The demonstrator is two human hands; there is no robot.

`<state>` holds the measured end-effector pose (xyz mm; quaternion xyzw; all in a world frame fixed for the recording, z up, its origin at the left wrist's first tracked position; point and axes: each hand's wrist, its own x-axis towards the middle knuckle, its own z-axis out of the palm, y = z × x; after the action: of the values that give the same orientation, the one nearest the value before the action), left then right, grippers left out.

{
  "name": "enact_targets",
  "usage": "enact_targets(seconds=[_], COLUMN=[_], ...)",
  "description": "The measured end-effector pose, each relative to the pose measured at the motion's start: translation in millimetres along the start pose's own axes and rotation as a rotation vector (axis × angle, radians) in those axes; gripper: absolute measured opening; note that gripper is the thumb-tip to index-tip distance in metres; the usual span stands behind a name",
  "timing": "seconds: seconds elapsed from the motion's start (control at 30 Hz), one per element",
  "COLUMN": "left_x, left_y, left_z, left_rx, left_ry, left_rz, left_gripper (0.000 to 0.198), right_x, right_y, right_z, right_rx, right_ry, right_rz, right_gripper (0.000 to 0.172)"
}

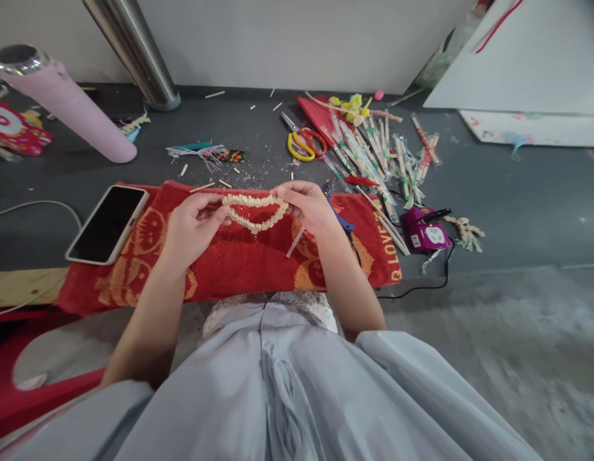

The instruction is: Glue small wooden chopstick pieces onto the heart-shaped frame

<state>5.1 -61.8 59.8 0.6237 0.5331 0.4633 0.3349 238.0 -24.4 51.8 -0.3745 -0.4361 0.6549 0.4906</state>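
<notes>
Between my two hands is a cream-coloured loop of small knobbly pieces [255, 226], bent into a rough heart-like shape. My left hand [197, 225] pinches its left end with thumb and fingers. At the opposite end my right hand [304, 203] grips it the same way. Both hands are above a folded red towel [249, 272] with orange patterns. A blue glue gun [344, 222] lies on the towel, partly hidden behind my right hand, and a translucent glue stick [296, 242] is just below that hand.
Left of the towel's middle rests a phone [107, 224]. Behind are scissors [304, 142], a bundle of wrapped sticks [364, 150] and white twist ties [208, 153]. A pink bottle [71, 109] and a steel cylinder [134, 54] stand at the back left. A purple box [425, 230] with a black cord sits right.
</notes>
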Motion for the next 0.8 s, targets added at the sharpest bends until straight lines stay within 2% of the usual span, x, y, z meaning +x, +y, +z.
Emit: enact_targets(seconds=[0.23,0.33,0.4,0.53,0.63,0.7,0.73,0.8], left_x=[-5,-6,-5,-4,-4,-5,-6,-8], left_y=[6,4,0,-9,-13,-14,-13,-10], left_z=[0.1,-1.6,-3.8,-11.2,-17.6,-21.1,-22.5,-24.5], left_rx=[0.071,0.043,0.014,-0.081,-0.137,-0.15,-0.143,-0.105], left_ry=[-0.001,0.009,0.022,0.068,0.092,0.108,0.109,0.096], left_rz=[0.064,0.044,0.013,-0.071,-0.101,-0.075,-0.051,0.011], left_gripper=[0.026,0.024,0.025,0.031,0.032,0.032,0.032,0.029], right_x=[2,8,13,21,20,16,12,6], right_y=[2,5,5,-2,-9,-13,-14,-15], right_z=[0,-4,-10,-30,-43,-44,-42,-32], right_rx=[-0.005,0.033,0.085,0.22,0.188,0.108,0.051,-0.089], right_ry=[0.043,0.127,0.26,0.635,0.853,0.84,0.758,0.487], right_rz=[-0.055,-0.127,-0.244,-0.534,-0.545,-0.489,-0.442,-0.31], right_gripper=[0.045,0.042,0.034,0.018,0.025,0.022,0.017,0.012])
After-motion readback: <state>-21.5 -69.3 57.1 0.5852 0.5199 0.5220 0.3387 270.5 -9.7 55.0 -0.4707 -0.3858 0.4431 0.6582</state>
